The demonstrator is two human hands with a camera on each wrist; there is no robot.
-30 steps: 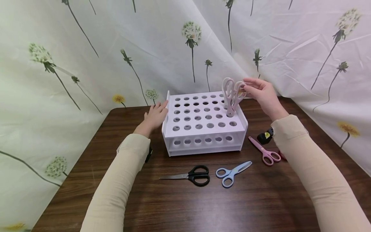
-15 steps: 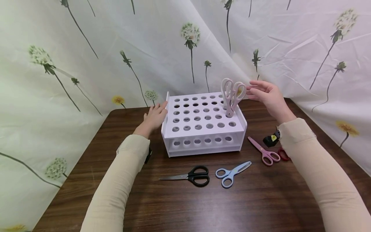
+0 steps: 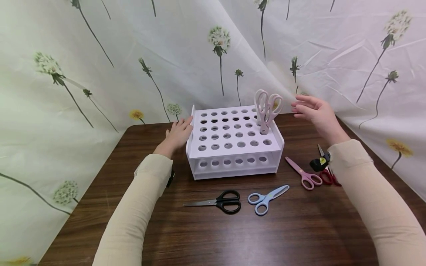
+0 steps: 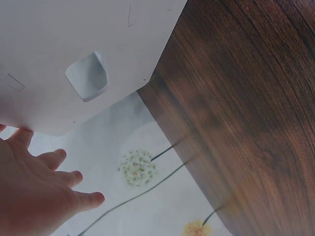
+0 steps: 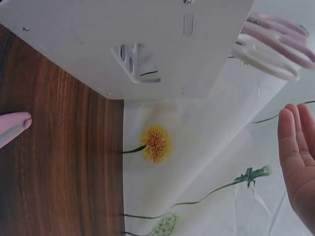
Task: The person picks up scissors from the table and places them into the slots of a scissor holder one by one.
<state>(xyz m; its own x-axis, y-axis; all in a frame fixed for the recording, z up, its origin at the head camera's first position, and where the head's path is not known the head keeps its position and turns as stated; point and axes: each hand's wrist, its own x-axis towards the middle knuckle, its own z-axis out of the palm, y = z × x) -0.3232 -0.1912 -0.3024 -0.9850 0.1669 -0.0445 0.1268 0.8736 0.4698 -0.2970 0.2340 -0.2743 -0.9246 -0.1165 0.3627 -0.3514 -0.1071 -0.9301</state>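
Your L hand [image 3: 179,133], fingers spread, touches white rack [image 3: 234,150] on its R; your R hand [image 3: 317,112], fingers loosely extended; racked pale-pink scissors [image 3: 264,128] near its L.

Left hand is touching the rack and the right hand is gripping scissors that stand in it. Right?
Not the gripping: the right hand holds nothing and is apart from the scissors, as the head view shows. The left hand does touch the rack.

rack [image 3: 233,152] on table [image 3: 199,240] | scissors [image 3: 264,128] in its right holes | other scissors [image 3: 219,201] before and right of it
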